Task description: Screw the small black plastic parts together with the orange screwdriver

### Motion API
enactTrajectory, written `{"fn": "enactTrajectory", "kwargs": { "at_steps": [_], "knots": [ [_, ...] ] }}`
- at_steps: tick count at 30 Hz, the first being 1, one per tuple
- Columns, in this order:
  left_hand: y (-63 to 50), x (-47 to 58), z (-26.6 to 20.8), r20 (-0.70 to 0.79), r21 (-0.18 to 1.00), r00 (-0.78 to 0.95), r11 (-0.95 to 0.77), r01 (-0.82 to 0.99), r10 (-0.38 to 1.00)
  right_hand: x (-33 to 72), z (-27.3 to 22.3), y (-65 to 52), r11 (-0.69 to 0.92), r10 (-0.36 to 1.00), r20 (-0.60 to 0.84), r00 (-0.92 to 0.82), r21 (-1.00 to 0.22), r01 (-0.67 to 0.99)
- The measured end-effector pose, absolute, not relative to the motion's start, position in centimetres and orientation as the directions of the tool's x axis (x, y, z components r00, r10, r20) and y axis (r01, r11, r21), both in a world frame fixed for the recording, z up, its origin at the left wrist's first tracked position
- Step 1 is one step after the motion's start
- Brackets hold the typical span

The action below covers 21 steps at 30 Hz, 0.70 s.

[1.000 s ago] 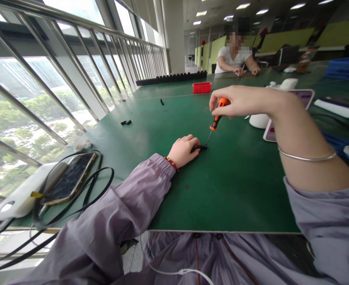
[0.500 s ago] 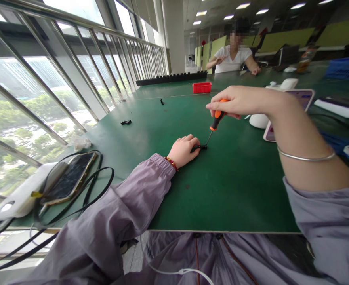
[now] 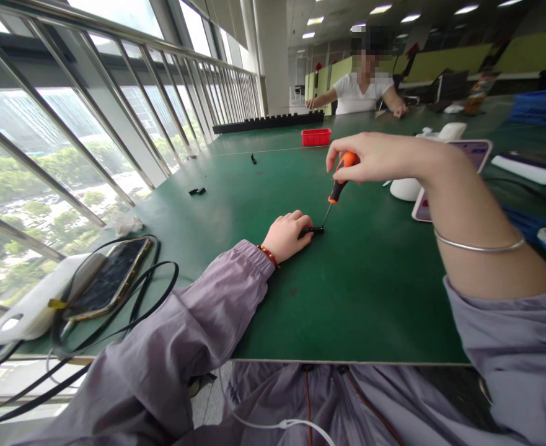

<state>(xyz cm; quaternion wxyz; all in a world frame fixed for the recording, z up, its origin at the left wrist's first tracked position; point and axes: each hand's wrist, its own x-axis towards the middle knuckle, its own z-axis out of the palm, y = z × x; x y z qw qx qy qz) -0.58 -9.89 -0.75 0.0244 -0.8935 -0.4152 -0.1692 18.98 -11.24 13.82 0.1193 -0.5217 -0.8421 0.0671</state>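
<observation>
On the green table (image 3: 370, 297), my left hand (image 3: 290, 236) pinches a small black part (image 3: 317, 230) and keeps it against the surface. Its exact kind is too small to make out, and my fingers cover one end. My right hand (image 3: 363, 158) grips an orange and black screwdriver (image 3: 343, 177) by the top of its handle. The screwdriver leans slightly, with its shaft running down to the right end of the black part. Farther off to the left lie more small black pieces (image 3: 197, 191) and a single black piece (image 3: 253, 160).
A red bin (image 3: 316, 137) and a long black toothed strip (image 3: 270, 122) are toward the back, where another person (image 3: 363, 93) sits. A phone (image 3: 110, 279) and black cables lie left by the railing. A phone on a white stand (image 3: 405, 189) is at right.
My right-hand fingers have loosened and shifted on the screwdriver handle, showing more of it. The left hand and black part are unmoved. The other person's arm has reached out toward the black strip.
</observation>
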Motion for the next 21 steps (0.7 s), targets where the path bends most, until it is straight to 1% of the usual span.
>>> {"fn": "enactTrajectory", "kwargs": {
  "at_steps": [2, 5, 8, 12, 18, 21],
  "knots": [
    [-9.88, -0.58, -0.75, 0.323, 0.098, 0.597, -0.653, 0.751, 0.735, 18.96, 13.77, -11.23, 0.442, 0.897, 0.131, -0.422, -0.253, 0.861],
    [-9.88, -0.57, -0.78, 0.32, 0.098, 0.597, -0.653, 0.751, 0.736, 18.89, 13.8, -11.4, 0.414, 0.909, 0.084, -0.408, -0.291, 0.862],
    [-9.86, -0.58, -0.82, 0.324, 0.096, 0.596, -0.652, 0.752, 0.735, 18.9, 13.82, -11.41, 0.412, 0.91, 0.073, -0.408, -0.276, 0.868],
    [-9.86, -0.61, -0.82, 0.327, 0.091, 0.598, -0.655, 0.75, 0.731, 18.87, 13.74, -11.2, 0.45, 0.893, 0.136, -0.429, -0.251, 0.857],
    [-9.92, -0.55, -0.7, 0.317, 0.094, 0.596, -0.65, 0.754, 0.738, 18.81, 13.86, -11.52, 0.413, 0.91, 0.069, -0.41, -0.265, 0.872],
    [-9.93, -0.54, -0.7, 0.317, 0.094, 0.598, -0.652, 0.753, 0.736, 18.88, 13.84, -11.46, 0.441, 0.897, 0.094, -0.432, -0.258, 0.86]
  ]
}}
